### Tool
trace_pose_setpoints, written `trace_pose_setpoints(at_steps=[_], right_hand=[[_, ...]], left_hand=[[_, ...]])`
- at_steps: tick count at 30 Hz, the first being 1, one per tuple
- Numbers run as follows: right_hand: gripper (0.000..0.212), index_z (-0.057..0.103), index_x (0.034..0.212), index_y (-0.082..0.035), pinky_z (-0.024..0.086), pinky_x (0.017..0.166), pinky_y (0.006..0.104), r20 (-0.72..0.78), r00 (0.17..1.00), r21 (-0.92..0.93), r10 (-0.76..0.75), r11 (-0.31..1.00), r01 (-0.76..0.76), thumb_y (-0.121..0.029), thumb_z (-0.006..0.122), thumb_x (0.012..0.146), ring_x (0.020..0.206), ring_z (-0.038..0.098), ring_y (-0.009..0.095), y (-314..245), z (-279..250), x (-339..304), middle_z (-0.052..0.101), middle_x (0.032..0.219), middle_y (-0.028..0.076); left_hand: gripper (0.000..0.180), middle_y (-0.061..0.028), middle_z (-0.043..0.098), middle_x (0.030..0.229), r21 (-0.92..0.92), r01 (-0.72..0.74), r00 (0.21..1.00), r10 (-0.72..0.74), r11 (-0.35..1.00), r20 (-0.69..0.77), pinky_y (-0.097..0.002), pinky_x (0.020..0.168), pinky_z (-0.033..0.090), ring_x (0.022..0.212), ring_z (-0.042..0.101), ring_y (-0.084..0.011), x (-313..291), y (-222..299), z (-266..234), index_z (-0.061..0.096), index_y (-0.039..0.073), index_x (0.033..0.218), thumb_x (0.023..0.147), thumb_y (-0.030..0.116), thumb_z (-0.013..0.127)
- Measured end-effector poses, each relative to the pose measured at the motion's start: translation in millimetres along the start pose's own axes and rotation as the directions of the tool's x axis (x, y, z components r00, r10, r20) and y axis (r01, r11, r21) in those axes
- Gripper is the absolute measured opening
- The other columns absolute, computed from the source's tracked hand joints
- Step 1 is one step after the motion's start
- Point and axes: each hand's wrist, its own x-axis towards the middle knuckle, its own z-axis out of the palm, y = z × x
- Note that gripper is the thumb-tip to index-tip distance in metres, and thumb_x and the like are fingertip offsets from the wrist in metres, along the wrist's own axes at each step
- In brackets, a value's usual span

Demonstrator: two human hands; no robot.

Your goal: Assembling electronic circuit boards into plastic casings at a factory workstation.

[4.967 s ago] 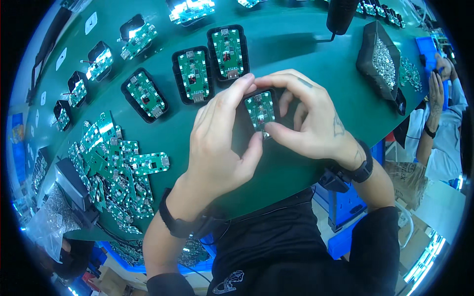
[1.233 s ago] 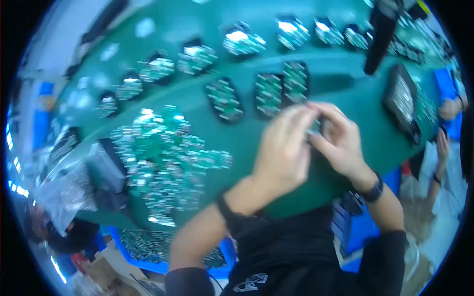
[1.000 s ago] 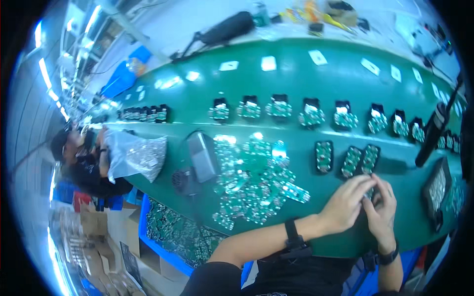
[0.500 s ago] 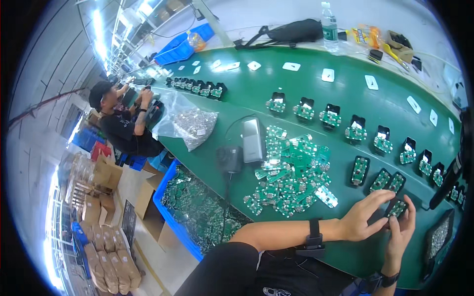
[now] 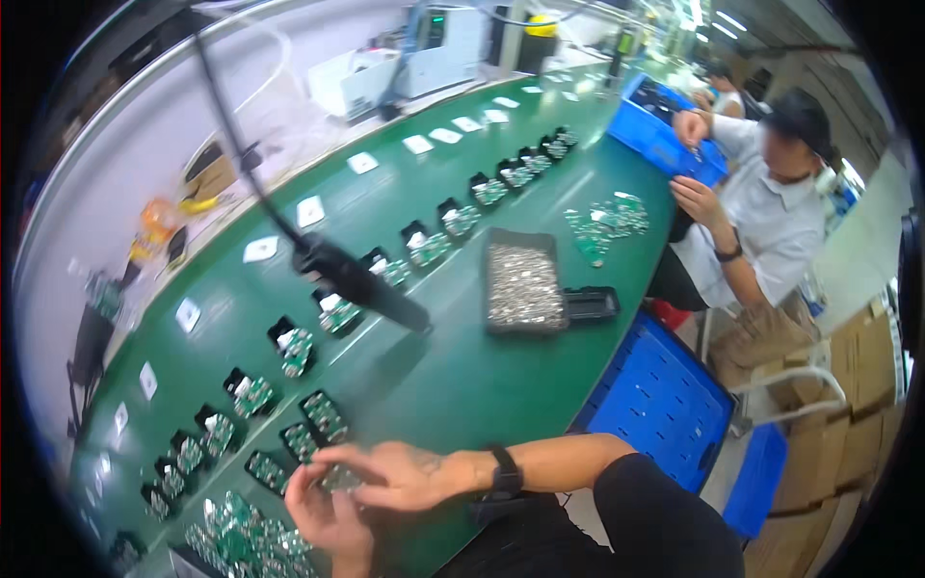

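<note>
Head view: my left hand [image 5: 330, 525] and right hand [image 5: 409, 478] were closed around a small circuit board [image 5: 339, 478], near the cased boards [image 5: 325, 415] — a loose pinch might have dropped it.

Under bright ceiling lights [image 5: 729, 20], soft shadow darkens the tabletop [image 5: 448, 400]; edges curve into black.

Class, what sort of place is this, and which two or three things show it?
Most likely an electronics assembly workshop. A long green bench carries black cases with circuit boards and a dark tray of small silvery parts; at its edge, a person in white works over a blue bin.
</note>
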Motion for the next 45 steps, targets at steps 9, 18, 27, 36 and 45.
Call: trace_pose_setpoints(at_steps=[9,18,27,36,45], right_hand=[[0.064,0.032,0.159,-0.013,0.054,0.071,0.0411,0.068,0.998,0.146,0.018,0.989,-0.028,-0.017,0.057,0.1,0.079,0.071,0.034,-4,2,-9,0.069,0.122,0.016],[0.055,0.038,0.153,-0.011,0.055,0.08,0.0417,0.017,0.999,0.231,0.036,0.972,-0.039,-0.015,0.056,0.102,0.093,0.073,0.035,2,11,-6,0.07,0.114,0.019],[0.056,0.039,0.153,-0.011,0.049,0.064,0.0328,-0.105,0.993,0.215,0.059,0.976,-0.035,-0.012,0.058,0.1,0.069,0.067,0.021,4,16,-18,0.069,0.098,0.014],[0.06,0.041,0.154,-0.011,0.045,0.059,0.0304,-0.138,0.99,0.243,-0.003,0.969,0.037,-0.01,0.062,0.097,0.063,0.06,0.015,5,19,-8,0.065,0.083,0.01],[0.06,0.039,0.157,-0.009,0.049,0.061,0.0279,-0.191,0.953,0.384,0.236,0.911,-0.148,-0.009,0.06,0.101,0.064,0.058,0.008,-8,4,-32,0.066,0.081,0.003]], left_hand=[[0.039,-0.0239,0.068,0.124,0.058,0.129,0.978,-0.137,0.99,0.159,-0.0467,0.104,0.051,0.112,0.066,-0.0345,13,21,3,0.056,-0.009,0.134,0.096,0.002,0.052],[0.043,-0.0199,0.069,0.122,-0.125,0.212,0.966,-0.188,0.969,0.178,-0.0387,0.099,0.054,0.108,0.068,-0.0259,13,-6,-11,0.057,-0.012,0.133,0.098,0.013,0.053],[0.042,-0.019,0.07,0.121,-0.138,0.272,0.949,-0.242,0.952,0.202,-0.0379,0.1,0.052,0.11,0.067,-0.024,16,8,5,0.06,-0.011,0.13,0.099,0.017,0.057],[0.042,-0.0197,0.069,0.121,-0.099,0.238,0.967,-0.225,0.966,0.121,-0.0381,0.097,0.054,0.106,0.067,-0.0234,13,0,0,0.061,-0.011,0.128,0.1,0.018,0.053],[0.063,-0.0197,0.063,0.134,-0.195,0.216,0.952,-0.162,0.957,0.26,-0.0348,0.098,0.055,0.118,0.065,-0.0242,2,16,23,0.045,-0.013,0.149,0.092,0.004,0.067]])
